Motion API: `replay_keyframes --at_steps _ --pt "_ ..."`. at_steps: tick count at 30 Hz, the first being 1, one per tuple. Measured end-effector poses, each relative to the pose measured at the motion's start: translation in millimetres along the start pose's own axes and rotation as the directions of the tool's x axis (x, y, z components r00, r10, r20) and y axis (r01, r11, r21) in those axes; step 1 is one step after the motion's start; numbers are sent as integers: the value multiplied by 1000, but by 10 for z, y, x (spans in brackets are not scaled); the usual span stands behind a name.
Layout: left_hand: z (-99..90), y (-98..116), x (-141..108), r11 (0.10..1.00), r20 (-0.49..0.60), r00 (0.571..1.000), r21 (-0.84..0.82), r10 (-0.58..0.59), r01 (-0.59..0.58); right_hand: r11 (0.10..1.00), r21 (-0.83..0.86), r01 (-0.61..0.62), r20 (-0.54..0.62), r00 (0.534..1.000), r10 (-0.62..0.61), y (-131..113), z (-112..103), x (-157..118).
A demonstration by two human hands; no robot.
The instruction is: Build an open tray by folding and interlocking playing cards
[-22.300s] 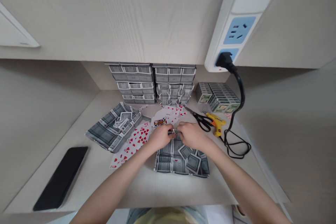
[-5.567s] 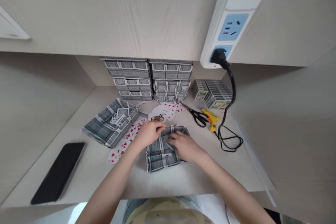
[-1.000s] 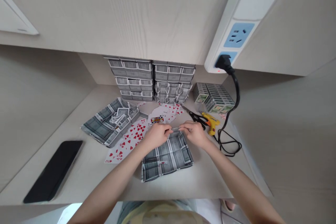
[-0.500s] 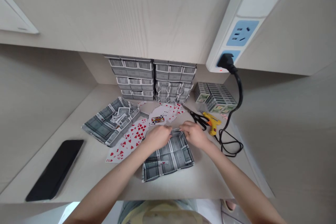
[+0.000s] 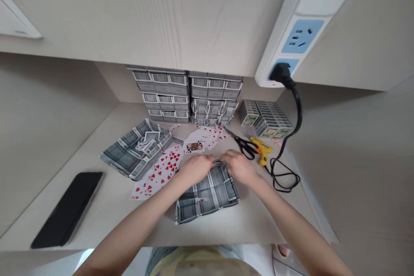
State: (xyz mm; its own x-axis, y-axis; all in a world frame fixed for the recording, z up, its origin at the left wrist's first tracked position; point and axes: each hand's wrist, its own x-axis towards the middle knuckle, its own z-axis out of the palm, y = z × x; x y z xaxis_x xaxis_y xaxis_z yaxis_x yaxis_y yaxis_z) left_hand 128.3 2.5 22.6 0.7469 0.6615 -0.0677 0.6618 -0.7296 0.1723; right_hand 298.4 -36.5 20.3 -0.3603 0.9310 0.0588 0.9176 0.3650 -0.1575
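Stacks of card-covered boxes (image 5: 166, 90) stood at the back of the surface (image 5: 239, 230), packed decks (image 5: 271, 118) to their right. Face-up cards (image 5: 158, 177) lay between the second tray (image 5: 124, 159) and the left forearm; phone (image 5: 67, 210) far left. Scissors (image 5: 246, 148) and yellow glue gun (image 5: 264, 151) crowded close beyond the right hand (image 5: 239, 167), black cord (image 5: 299, 116) looped nearby. Card tray (image 5: 211, 192) sat at front, between the forearms. Left hand (image 5: 198, 168) and right hand, fingers bent closed, gripped its far rim, fingertips near each other, thumbs mostly hidden
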Motion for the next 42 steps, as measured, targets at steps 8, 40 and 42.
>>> replay_keyframes --at_steps 8,40,42 --pt "-33 80 -7 999 2 1000 30 -15 15 1000 -15 -12 51 999 13 -40 4 -5" --pt "-69 -88 -34 980 64 978 12 -201 201 922 386 -4 -354 923 152 33 -125 -79" --pt "-56 -111 -65 964 79 961 -18 -264 266 945 325 -33 -298 945 136 9 -119 -100"
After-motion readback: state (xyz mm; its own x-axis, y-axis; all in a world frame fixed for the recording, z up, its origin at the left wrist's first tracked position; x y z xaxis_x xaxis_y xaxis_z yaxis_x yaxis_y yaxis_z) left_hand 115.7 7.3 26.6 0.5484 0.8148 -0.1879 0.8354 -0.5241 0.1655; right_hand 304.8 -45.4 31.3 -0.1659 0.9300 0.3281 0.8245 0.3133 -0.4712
